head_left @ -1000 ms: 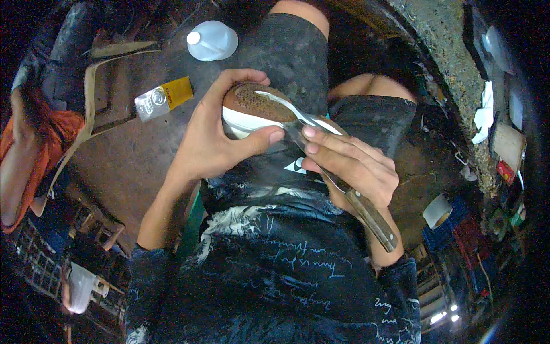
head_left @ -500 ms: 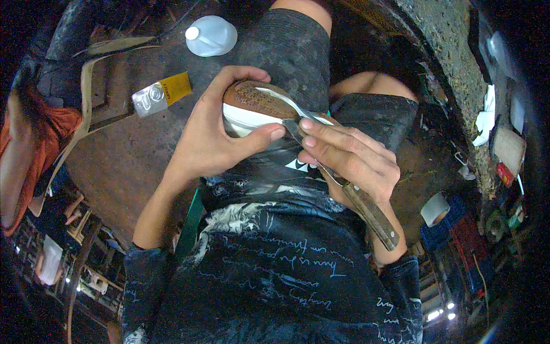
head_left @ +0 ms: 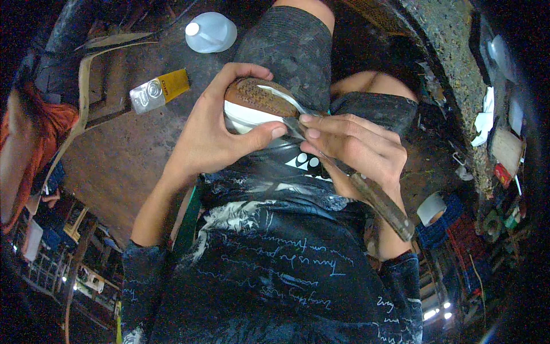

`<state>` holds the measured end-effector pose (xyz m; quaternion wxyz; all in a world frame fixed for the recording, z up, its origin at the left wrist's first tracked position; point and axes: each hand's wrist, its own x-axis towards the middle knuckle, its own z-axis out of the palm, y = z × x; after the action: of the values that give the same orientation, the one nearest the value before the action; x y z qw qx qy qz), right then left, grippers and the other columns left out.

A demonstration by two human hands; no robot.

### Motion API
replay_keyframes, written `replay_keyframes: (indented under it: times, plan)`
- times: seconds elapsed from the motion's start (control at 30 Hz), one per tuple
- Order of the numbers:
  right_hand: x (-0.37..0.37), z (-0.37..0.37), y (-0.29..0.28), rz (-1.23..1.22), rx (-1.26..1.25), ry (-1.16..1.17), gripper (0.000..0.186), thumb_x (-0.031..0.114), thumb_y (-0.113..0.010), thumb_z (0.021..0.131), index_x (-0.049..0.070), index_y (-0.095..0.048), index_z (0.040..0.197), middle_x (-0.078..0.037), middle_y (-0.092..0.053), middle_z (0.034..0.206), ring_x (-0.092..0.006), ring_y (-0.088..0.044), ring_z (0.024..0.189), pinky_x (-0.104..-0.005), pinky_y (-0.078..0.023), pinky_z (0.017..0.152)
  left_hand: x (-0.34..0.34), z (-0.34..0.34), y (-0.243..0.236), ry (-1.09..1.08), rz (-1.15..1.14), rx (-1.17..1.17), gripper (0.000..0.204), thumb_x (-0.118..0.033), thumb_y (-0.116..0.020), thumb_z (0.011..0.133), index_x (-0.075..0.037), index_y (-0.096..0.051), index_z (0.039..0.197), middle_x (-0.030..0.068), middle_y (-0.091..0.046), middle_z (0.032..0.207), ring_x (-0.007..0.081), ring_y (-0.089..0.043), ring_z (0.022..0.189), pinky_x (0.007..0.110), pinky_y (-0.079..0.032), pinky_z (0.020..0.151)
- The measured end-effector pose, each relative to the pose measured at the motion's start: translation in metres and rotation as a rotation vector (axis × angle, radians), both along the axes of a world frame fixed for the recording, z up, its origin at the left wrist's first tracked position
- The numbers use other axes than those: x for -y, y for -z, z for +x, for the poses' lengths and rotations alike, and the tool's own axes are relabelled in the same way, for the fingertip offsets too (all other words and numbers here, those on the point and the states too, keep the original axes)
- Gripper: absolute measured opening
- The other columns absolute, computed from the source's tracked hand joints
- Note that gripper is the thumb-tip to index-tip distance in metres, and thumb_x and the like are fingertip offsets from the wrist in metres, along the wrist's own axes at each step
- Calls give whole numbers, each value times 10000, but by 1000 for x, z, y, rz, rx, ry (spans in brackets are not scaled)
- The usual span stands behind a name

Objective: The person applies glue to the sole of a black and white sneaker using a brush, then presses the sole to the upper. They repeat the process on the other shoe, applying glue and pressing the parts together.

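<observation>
A shoe (head_left: 252, 116) with a brown textured sole and a white side is held sole up above my lap. My left hand (head_left: 215, 129) wraps round its left end, the thumb pressing the white side. In my right hand (head_left: 358, 143) is a knife (head_left: 381, 206) with a worn wooden handle, pointing down to the right. Its blade meets the edge of the shoe near my left thumb. A thin white strip (head_left: 282, 93) curves over the sole toward my right fingertips, partly loose; whether they pinch it I cannot tell. The shoe's far end is hidden behind my right fingers.
On the brown floor at the upper left lie a translucent jug (head_left: 211, 33) with a white cap and a yellow and clear package (head_left: 159, 90). A roll of tape (head_left: 431, 209) sits at the right, below a rough concrete ledge (head_left: 458, 74). Orange cloth (head_left: 54, 123) hangs at the left.
My right hand has shifted slightly to the right, and the knife handle has moved right with it. My left hand and the shoe stay almost in place.
</observation>
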<state>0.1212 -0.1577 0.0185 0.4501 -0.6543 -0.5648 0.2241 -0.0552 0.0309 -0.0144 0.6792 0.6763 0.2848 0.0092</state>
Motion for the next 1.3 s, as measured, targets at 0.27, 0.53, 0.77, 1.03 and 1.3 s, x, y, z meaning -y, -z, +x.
replay_keyframes:
  times: [0.27, 0.53, 0.77, 1.03, 1.3]
  plan:
    - [-3, 1, 3, 37, -8, -16, 306, -20, -931, 776, 5, -758, 1027, -186, -833, 1082, -329, -829, 899, -394, -676, 766, 0, -3, 4, 3, 29, 21, 729, -245, -961, 795, -30, -601, 1392, 155, -735, 1279, 250, -720, 1196, 384, -554, 1048]
    - [-16, 18, -1, -77, -25, -96, 227, 36, -904, 824, 18, -769, 1006, -151, -841, 1009, -271, -830, 872, -353, -653, 781, -4, -3, 7, 34, -6, 2, 759, -252, -958, 814, -31, -578, 1432, 161, -704, 1363, 250, -681, 1280, 393, -523, 1108]
    - [-17, 6, 7, 7, 27, -27, 205, -30, -901, 800, -5, -763, 950, -168, -830, 979, -288, -829, 864, -374, -660, 764, -5, -4, 12, 2, -12, -1, 745, -266, -968, 824, -28, -584, 1417, 143, -719, 1331, 230, -704, 1229, 380, -547, 1081]
    - [-11, -16, 19, 136, 291, 89, 230, 48, -811, 773, 57, -768, 999, -91, -781, 1013, -215, -773, 830, -342, -633, 626, -5, -2, 9, -22, -51, -36, 739, -250, -967, 839, -29, -577, 1427, 147, -719, 1351, 223, -709, 1230, 380, -561, 1066]
    - [-7, -20, 17, 153, 387, 62, 183, 55, -817, 789, 60, -744, 957, -98, -786, 1027, -217, -764, 809, -340, -639, 644, -5, 0, 11, -38, -46, -15, 728, -230, -966, 841, -25, -579, 1423, 149, -722, 1350, 219, -714, 1226, 375, -566, 1057]
